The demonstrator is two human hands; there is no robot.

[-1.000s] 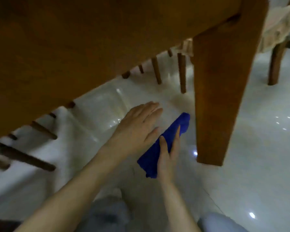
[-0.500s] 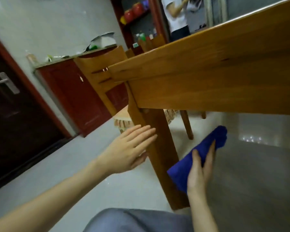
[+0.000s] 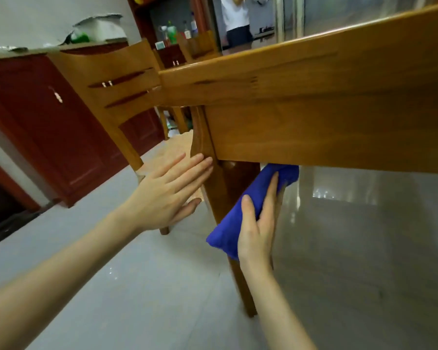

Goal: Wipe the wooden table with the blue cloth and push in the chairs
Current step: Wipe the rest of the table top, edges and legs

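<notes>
Cabinet (image 3: 61,137): dark red, at the left of the frame; the clutter on its top is blurred.
Chair (image 3: 106,79): wooden, with a slatted back, left of centre just beside the table's corner. Its seat is mostly hidden behind the left hand.
Left hand (image 3: 167,195): at the centre, fingers straight and slightly spread, holding nothing. The fingertips reach the top of the table leg (image 3: 223,195); contact cannot be told.
Blue cloth (image 3: 253,203): deep blue and soft, bunched into a long pad. It lies slantwise along the leg's right side, just right of centre. Its upper end slips behind the table's lower edge and its lower end is covered by the palm.
Right hand (image 3: 257,231): grips the cloth, thumb on the near face and fingers curled along the far side.
Wooden table (image 3: 326,109): honey-brown side rail and top edge across the right of the frame, cut off at the right; the top surface is barely visible.
Person (image 3: 235,18): at the top centre, cropped and blurred.
</notes>
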